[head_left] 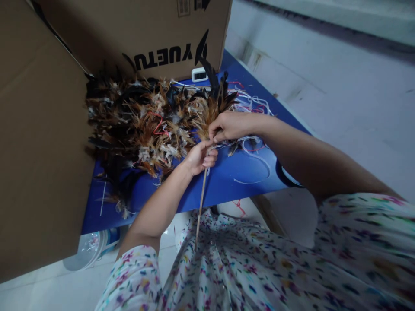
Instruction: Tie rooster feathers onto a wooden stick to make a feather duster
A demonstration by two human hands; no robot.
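My left hand (201, 157) is closed around a thin wooden stick (201, 198) that slants down toward my lap. Brown and black feathers (209, 113) fan out at the stick's upper end, just above my fingers. My right hand (228, 125) pinches at the base of these feathers, close against the left thumb; what lies between its fingertips is too small to make out. To the left, a large pile of loose brown and black feathers (139, 125) covers the tabletop, with bits of red string (158, 123) among them.
The blue table (223, 181) holds white plastic strands (259, 162) on the right and a small white digital timer (199, 74) at the back. Cardboard boxes (106, 39) wall in the back and left. A clear bucket (94, 248) stands on the floor below.
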